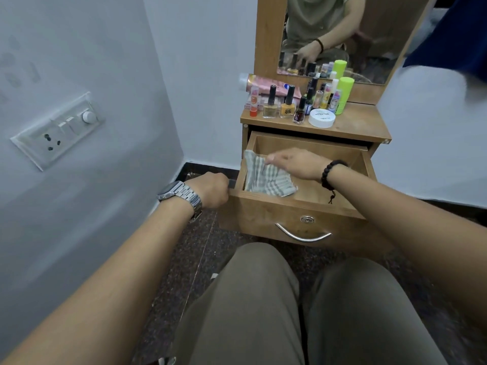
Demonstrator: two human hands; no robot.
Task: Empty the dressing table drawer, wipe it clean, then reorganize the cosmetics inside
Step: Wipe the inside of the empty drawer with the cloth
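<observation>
The wooden drawer (303, 219) stands pulled out. The left hand (210, 189) curls its fingers round the drawer's left front corner; the right hand (295, 163) pinches a striped cloth (266, 177) inside, under its fingertips — nail-polish bottles (279, 104) stand on the tabletop beyond.

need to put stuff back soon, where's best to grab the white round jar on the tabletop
Take the white round jar across its low rim from above, coming in from the front right: it sits flat at the front of the tabletop, with nail polish bottles crowding its left and back.
</observation>
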